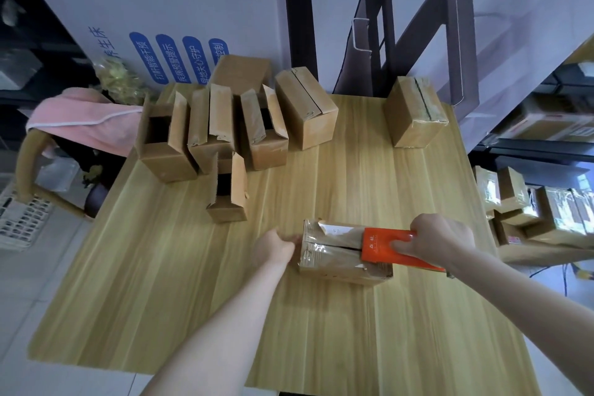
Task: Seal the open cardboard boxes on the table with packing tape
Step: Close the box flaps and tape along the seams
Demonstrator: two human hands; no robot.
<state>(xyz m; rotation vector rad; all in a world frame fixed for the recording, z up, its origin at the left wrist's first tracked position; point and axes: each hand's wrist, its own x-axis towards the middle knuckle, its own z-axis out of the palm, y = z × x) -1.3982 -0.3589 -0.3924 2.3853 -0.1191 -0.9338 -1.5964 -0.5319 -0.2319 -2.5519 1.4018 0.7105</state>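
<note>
Right hand (pixel 440 239) grips orange tape dispenser (pixel 382 247) atop box (pixel 334 262).

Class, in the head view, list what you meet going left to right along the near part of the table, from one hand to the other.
left hand → cardboard box → orange tape dispenser, at the box's right end → right hand

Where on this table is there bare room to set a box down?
Bare wood on the table lies near-left, between the open boxes and the left hand; also between the closed box and the back-right box. Crowded: the back-left corner, and the box being taped, where the right hand holds the tape dispenser.
</note>
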